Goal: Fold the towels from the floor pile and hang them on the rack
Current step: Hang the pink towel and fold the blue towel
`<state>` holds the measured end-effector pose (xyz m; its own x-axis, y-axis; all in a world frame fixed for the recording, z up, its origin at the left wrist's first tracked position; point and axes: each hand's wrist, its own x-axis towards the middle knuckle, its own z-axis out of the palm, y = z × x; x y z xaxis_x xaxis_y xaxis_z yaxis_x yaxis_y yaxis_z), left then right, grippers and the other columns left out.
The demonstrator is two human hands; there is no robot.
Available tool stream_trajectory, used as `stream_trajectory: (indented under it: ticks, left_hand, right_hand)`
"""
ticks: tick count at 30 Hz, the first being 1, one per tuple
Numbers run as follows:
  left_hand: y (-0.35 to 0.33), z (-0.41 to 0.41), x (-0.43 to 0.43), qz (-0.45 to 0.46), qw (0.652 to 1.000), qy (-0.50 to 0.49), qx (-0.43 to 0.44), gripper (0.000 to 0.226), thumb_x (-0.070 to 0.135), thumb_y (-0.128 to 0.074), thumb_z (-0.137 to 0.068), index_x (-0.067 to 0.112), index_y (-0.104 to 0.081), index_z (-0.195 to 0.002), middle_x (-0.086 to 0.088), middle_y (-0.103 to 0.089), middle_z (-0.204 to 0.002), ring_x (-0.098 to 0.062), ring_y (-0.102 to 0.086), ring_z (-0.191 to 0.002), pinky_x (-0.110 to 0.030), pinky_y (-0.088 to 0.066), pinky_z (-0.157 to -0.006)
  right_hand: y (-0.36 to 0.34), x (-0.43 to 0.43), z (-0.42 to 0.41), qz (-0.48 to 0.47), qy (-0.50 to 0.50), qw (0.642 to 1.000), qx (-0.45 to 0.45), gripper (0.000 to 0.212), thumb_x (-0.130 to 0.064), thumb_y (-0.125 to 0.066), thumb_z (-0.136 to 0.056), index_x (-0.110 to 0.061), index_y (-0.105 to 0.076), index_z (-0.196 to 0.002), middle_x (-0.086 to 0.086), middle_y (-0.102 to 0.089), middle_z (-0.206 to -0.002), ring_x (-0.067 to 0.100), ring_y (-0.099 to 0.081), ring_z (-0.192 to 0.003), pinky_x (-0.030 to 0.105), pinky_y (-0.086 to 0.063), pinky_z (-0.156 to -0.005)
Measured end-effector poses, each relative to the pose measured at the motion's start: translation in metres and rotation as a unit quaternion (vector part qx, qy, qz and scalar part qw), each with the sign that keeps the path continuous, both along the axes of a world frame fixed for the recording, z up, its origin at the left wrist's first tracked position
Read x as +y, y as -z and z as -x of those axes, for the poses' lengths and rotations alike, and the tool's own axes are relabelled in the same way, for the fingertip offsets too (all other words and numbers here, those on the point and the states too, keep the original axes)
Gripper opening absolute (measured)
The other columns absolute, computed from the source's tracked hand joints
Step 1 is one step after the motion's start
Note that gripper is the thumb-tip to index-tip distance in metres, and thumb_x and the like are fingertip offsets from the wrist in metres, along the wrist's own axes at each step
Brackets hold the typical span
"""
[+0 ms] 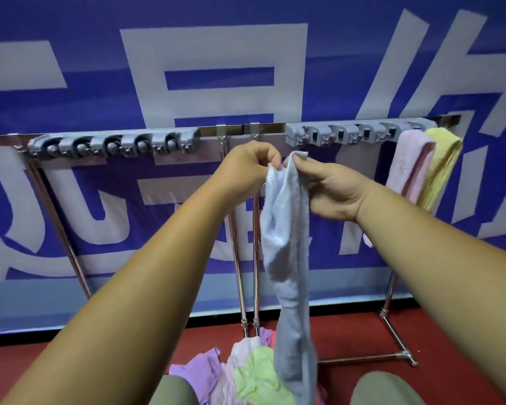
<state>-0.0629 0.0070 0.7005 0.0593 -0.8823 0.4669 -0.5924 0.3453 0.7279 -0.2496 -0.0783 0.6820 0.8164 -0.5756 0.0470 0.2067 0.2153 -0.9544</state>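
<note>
A light blue towel hangs long and bunched from both of my hands, in front of the middle of the rack. My left hand pinches its top edge on the left. My right hand pinches the top edge on the right, close beside the left hand. The towel's lower end reaches down over the floor pile of purple, pale pink and green towels. On the metal rack, a pink towel and a yellow towel hang folded at the far right.
Grey clip holders line the rack's top bar on the left and right. Upright metal poles stand behind the hanging towel. A blue and white banner covers the wall. The floor is red. My knees show at the bottom edge.
</note>
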Motion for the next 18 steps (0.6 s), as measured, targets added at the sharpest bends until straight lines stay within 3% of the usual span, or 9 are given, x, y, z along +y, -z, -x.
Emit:
stream_trajectory:
  ticks: [3, 6, 9, 13, 15, 18]
  left_hand:
    - [-0.001, -0.005, -0.001, -0.008, 1.000, 0.001, -0.010, 0.023, 0.009, -0.082, -0.089, 0.024, -0.070, -0.077, 0.005, -0.067, -0.076, -0.013, -0.054, -0.068, -0.029, -0.049, -0.063]
    - [0.000, -0.012, 0.004, -0.011, 0.999, 0.011, -0.043, 0.018, 0.008, -0.081, -0.089, 0.020, -0.071, -0.081, 0.011, -0.066, -0.075, -0.006, -0.055, -0.067, -0.022, -0.049, -0.064]
    - [0.004, -0.022, 0.005, 0.019, 0.991, 0.004, -0.133, 0.019, 0.009, -0.081, -0.088, 0.023, -0.069, -0.082, 0.014, -0.059, -0.082, -0.005, -0.052, -0.074, -0.021, -0.045, -0.070]
    - [0.021, -0.042, 0.010, 0.035, 0.963, -0.022, -0.267, 0.024, 0.009, -0.082, -0.087, 0.029, -0.069, -0.086, 0.013, -0.053, -0.088, -0.008, -0.054, -0.079, -0.024, -0.043, -0.070]
    - [0.034, -0.051, 0.014, 0.008, 0.955, -0.025, -0.295, 0.022, 0.008, -0.080, -0.088, 0.029, -0.072, -0.089, 0.013, -0.055, -0.090, -0.003, -0.053, -0.080, -0.024, -0.041, -0.070]
    - [0.052, -0.059, 0.019, -0.055, 0.947, -0.035, -0.315, 0.030, 0.011, -0.077, -0.087, 0.036, -0.062, -0.093, 0.006, -0.059, -0.092, -0.011, -0.055, -0.081, -0.032, -0.047, -0.070]
  right_hand:
    - [0.000, -0.002, -0.003, 0.027, 0.019, 0.999, 0.004, 0.018, -0.025, -0.056, -0.108, -0.013, -0.070, -0.110, 0.011, -0.070, -0.107, 0.026, -0.065, -0.108, 0.048, -0.050, -0.110]
    - [0.000, -0.004, -0.007, 0.057, 0.056, 0.997, -0.004, 0.019, -0.017, -0.060, -0.104, -0.007, -0.074, -0.112, 0.014, -0.072, -0.110, 0.028, -0.063, -0.112, 0.047, -0.050, -0.111]
    - [-0.005, 0.000, -0.014, 0.076, 0.074, 0.994, -0.013, 0.020, -0.012, -0.059, -0.104, -0.001, -0.072, -0.115, 0.016, -0.075, -0.108, 0.026, -0.071, -0.106, 0.038, -0.058, -0.097]
    - [-0.009, -0.005, -0.023, 0.063, 0.136, 0.988, -0.040, 0.020, -0.009, -0.065, -0.101, 0.001, -0.073, -0.116, 0.017, -0.075, -0.105, 0.027, -0.071, -0.104, 0.043, -0.060, -0.099]
    - [-0.010, -0.010, -0.025, 0.057, 0.172, 0.982, -0.053, 0.019, -0.008, -0.066, -0.101, 0.002, -0.073, -0.116, 0.017, -0.075, -0.103, 0.028, -0.072, -0.102, 0.046, -0.060, -0.099]
    - [-0.007, -0.020, -0.026, 0.041, 0.222, 0.972, -0.069, 0.025, -0.005, -0.067, -0.099, 0.007, -0.072, -0.120, 0.018, -0.075, -0.107, 0.027, -0.073, -0.100, 0.046, -0.061, -0.098]
